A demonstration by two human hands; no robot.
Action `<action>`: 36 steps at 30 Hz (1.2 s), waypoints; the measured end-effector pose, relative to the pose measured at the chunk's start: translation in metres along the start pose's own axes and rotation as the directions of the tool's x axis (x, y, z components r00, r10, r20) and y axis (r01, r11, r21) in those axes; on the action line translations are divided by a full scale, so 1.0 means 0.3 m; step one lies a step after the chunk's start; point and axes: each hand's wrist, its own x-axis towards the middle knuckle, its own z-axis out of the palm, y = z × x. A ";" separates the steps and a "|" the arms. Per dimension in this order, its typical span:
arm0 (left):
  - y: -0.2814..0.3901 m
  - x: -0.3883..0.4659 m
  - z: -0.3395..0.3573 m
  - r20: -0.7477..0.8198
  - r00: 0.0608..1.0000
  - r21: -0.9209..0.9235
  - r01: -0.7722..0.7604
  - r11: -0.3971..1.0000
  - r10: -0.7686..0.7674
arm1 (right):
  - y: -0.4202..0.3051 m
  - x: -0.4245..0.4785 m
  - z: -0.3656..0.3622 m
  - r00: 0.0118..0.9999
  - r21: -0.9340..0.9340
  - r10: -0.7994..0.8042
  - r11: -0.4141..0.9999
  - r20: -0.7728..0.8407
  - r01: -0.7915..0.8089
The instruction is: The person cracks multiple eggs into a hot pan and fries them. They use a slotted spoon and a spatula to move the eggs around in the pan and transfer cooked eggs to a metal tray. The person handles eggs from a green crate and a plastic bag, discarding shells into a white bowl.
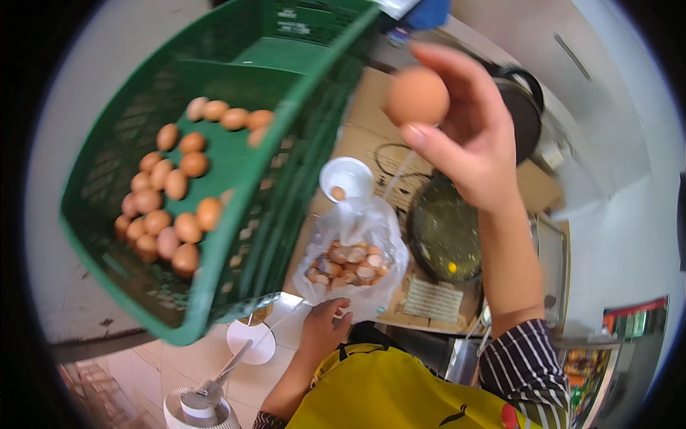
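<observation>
My right hand (466,123) is raised and holds a brown egg (418,96) between thumb and fingers. Below it lies a round dark pan (447,230) with liquid and one yellow yolk (452,267). My left hand (325,327) rests low, empty, fingers slightly bent, beside the near edge of a clear plastic bag (386,300) of broken eggshells (348,263). Just beyond the bag, a white bowl (343,169) has a brown egg (337,193) at its near rim. At the left, a green plastic crate (300,155) contains many whole brown eggs (175,184).
Flattened cardboard (364,118) covers the worktop, with a thin black cable loop (383,161) on it. A textured pale pad (433,300) lies near the front edge. A dark round pan or lid (528,118) stands behind my right hand. A white fan (201,405) stands on the floor at lower left.
</observation>
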 end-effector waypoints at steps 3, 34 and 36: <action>0.036 0.073 0.109 0.145 0.987 0.086 -0.082 0.993 0.069 | 0.124 -0.455 -0.334 0.875 0.091 0.382 0.924 -0.296 -0.372; 0.332 0.312 0.971 0.628 0.778 0.205 -0.188 0.961 0.018 | 0.455 -1.863 -0.784 0.249 -0.147 0.120 0.540 -0.961 -0.828; 0.335 0.320 0.989 0.628 0.778 0.193 -0.200 0.961 0.036 | 0.494 -1.872 -0.771 0.342 -0.228 0.182 0.459 -0.922 -0.859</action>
